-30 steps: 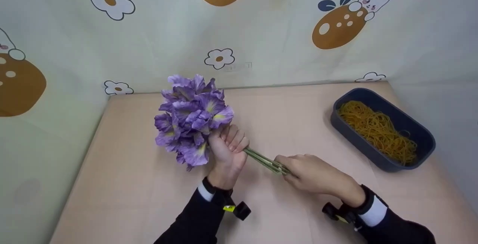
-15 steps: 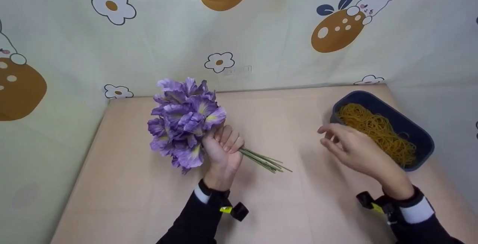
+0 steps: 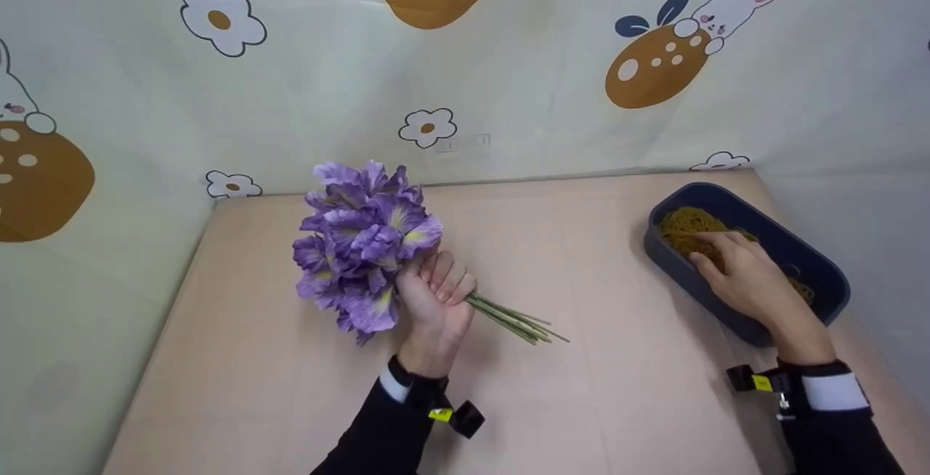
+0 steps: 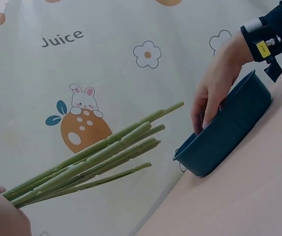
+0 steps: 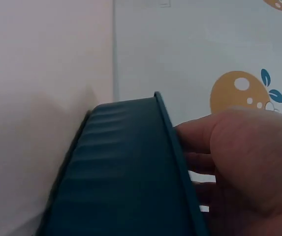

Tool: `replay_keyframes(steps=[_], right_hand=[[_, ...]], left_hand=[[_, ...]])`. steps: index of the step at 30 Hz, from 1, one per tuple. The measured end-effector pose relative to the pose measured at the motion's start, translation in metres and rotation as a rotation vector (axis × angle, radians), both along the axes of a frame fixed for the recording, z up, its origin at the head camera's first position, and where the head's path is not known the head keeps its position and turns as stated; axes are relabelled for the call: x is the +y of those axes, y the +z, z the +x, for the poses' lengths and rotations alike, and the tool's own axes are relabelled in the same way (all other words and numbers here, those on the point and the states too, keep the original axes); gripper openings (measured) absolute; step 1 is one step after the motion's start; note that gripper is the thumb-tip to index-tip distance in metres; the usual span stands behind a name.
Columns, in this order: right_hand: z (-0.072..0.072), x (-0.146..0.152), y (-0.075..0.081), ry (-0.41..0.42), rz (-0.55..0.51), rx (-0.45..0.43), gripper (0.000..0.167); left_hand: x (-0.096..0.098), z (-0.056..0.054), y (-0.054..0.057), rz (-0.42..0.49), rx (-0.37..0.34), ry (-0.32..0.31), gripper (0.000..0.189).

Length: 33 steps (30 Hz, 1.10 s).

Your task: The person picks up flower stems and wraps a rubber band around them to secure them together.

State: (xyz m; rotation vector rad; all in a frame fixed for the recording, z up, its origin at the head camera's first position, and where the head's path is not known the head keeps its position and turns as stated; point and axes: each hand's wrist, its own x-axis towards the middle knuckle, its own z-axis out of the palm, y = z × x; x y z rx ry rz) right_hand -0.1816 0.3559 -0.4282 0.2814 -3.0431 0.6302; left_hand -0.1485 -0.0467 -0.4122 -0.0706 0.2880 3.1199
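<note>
My left hand (image 3: 439, 301) grips a bunch of purple irises (image 3: 367, 250) just below the blooms. Their green stems (image 3: 516, 321) stick out past the fist to the right, ends slightly fanned, and fill the middle of the left wrist view. At the right, my right hand (image 3: 759, 286) reaches over the rim of a dark blue oblong tub (image 3: 683, 275), fingers among the tangled yellow-brown rubber bands (image 3: 686, 222). Thumb and forefinger look apart; the other fingertips are hidden. From the right wrist, the tub's wall (image 5: 126, 167) covers whatever the fingers touch.
A pinkish tabletop (image 3: 552, 242) carries everything. Behind it hangs a pale cloth (image 3: 523, 46) printed with flowers and rabbits, with more cloth along both sides. One loose band (image 4: 182, 167) hangs over the tub's end.
My right hand has let go of the stem ends and moved right, into the tub of rubber bands. The left hand keeps its grip on the irises, almost in place.
</note>
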Motion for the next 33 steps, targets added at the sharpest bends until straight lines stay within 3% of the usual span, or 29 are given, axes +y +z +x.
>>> replay_keyframes(steps=[8, 14, 24, 33], right_hand=[[-0.008, 0.016, -0.012, -0.028, 0.062, -0.049, 0.073], [-0.013, 0.024, -0.022, -0.022, 0.113, -0.071, 0.056], [-0.012, 0.024, -0.027, -0.042, 0.057, -0.006, 0.031], [-0.012, 0.021, -0.024, -0.066, 0.072, 0.083, 0.03]], left_hand=[[-0.001, 0.0, -0.002, 0.005, -0.013, 0.0, 0.045], [-0.002, -0.001, -0.002, 0.017, -0.016, -0.003, 0.045], [-0.001, 0.001, -0.004, 0.0, -0.036, 0.005, 0.047], [-0.001, 0.0, -0.001, -0.042, -0.035, 0.012, 0.046]])
